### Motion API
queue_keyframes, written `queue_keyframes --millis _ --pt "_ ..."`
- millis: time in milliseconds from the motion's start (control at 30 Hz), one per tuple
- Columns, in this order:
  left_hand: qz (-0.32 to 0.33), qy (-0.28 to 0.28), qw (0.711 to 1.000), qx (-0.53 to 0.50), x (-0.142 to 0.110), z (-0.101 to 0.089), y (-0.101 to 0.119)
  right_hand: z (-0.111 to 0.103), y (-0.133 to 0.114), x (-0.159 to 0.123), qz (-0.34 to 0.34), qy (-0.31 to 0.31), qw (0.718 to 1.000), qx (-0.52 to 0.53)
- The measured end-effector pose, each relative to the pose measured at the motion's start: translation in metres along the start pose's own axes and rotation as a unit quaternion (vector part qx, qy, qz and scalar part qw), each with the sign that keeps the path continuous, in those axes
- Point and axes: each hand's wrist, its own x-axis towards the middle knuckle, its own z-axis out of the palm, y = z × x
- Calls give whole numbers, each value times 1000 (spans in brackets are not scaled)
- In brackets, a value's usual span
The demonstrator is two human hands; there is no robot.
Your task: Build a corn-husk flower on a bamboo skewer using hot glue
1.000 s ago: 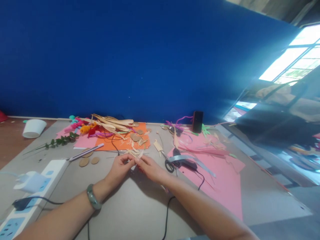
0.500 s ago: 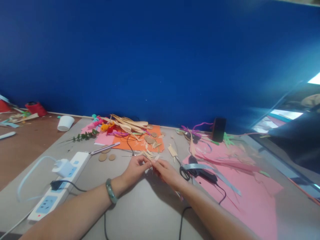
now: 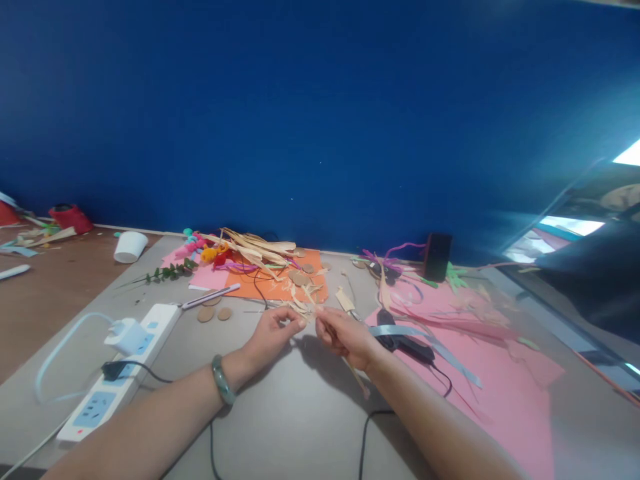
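Note:
My left hand (image 3: 273,333), with a green bangle on its wrist, pinches the end of a thin pale straw strip (image 3: 359,381) just above the grey table (image 3: 300,427). My right hand (image 3: 345,337) is closed around the same strip, whose free end runs down past my wrist. Both hands hover in front of a heap of straw scraps (image 3: 295,305) at the edge of an orange paper sheet (image 3: 280,285).
A white power strip (image 3: 120,370) with plugs lies at the left. A black glue gun (image 3: 405,345) rests on pink paper (image 3: 465,363) at the right. Cardboard discs (image 3: 214,313), a green sprig (image 3: 167,272), a white cup (image 3: 131,247) and a black box (image 3: 437,257) lie further back.
My right hand rose off the table and closed round the strip, tilting it so its end points down. The view swung left a second ago. My left hand barely moved.

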Motion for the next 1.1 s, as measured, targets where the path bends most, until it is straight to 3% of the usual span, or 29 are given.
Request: queue_keyframes --millis 200,467,867,1100 --pt "-22 15 999 -38 1 2 -3 -13 -5 8 -53 62 995 64" --pt "-14 -13 999 -51 2 2 -4 12 19 2 -34 -52 993 -97" --pt "-47 -1 996 -76 1 4 -3 8 27 9 -109 -35 976 -184" --pt "-23 22 999 -33 3 3 -7 9 26 9 -103 -7 975 -195"
